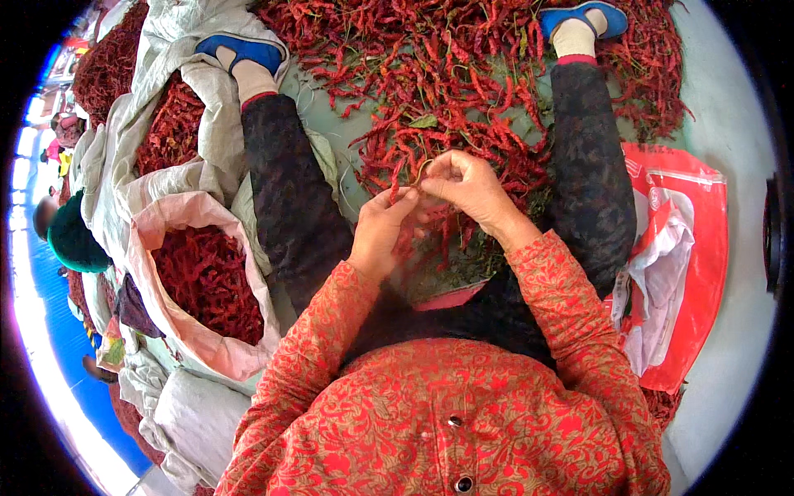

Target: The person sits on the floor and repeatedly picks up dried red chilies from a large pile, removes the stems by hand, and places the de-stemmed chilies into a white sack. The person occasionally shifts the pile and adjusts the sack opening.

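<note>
My left hand (386, 226) pinches a dried red chili pepper (395, 185) between thumb and fingers. Close by on its right, my right hand (462, 183) has thumb and forefinger closed on a thin, pale curved stem (423, 168). Whether that stem belongs to the same chili cannot be made out. Both hands are above the floor between my spread legs. Beneath and beyond them spreads a heap of loose dried red chilies (459, 74), with a dry leaf (423, 121) among them. Bits of stem and debris lie just below the hands, partly hidden by them.
At my left stands an opened pink-lined sack (186, 211) of dark red chilies. Farther up is a white woven sack (217, 124) with more chilies. A red plastic bag (704, 248) lies beside my right leg. Two people's heads show at the far left.
</note>
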Available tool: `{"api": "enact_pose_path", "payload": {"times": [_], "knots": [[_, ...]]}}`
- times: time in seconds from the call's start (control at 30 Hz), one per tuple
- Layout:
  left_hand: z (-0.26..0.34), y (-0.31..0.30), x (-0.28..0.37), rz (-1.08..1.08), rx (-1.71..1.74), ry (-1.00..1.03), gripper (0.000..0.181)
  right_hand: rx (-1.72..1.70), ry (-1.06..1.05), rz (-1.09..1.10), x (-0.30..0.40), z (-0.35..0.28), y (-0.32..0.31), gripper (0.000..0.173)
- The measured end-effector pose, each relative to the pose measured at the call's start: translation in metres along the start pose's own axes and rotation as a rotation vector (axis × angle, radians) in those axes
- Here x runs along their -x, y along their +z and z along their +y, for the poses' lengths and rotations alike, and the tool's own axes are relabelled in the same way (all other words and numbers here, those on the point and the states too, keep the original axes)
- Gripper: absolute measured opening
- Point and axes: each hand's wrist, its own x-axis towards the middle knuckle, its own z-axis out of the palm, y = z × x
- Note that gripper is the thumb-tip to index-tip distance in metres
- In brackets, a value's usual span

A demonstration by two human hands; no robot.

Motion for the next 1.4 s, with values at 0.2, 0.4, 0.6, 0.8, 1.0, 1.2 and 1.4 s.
{"api": "enact_pose_path", "payload": {"times": [0.2, 0.4, 0.6, 0.8, 1.0, 1.2, 1.4], "knots": [[-0.007, -0.010, 0.000, -0.077, -0.066, -0.036, 0.013, 0.110, 0.136, -0.028, -0.001, -0.008, -0.002, 0.020], [-0.013, -0.006, -0.006, -0.068, -0.095, -0.026, 0.013, 0.168, 0.101, -0.049, -0.006, 0.003, -0.010, 0.012], [-0.008, -0.006, -0.002, 0.022, -0.194, -0.050, 0.011, 0.517, -0.166, 0.072, 0.002, 0.000, 0.009, 0.010], [-0.030, -0.017, -0.002, 0.010, -0.121, 0.142, 0.009, 0.906, -0.816, 0.055, 0.021, -0.004, 0.030, 0.006], [-0.054, -0.041, 0.004, -0.098, -0.154, 0.390, 0.013, 0.749, -0.975, -0.088, 0.054, -0.023, 0.073, 0.013], [-0.017, -0.049, 0.001, -0.077, 0.311, 0.049, 0.012, 0.891, -0.096, -0.540, 0.051, -0.024, 0.016, 0.007], [-0.007, -0.046, -0.011, -0.145, 0.405, 0.064, 0.017, 1.098, -0.018, -0.001, -0.055, -0.070, -0.034, 0.019]]}}
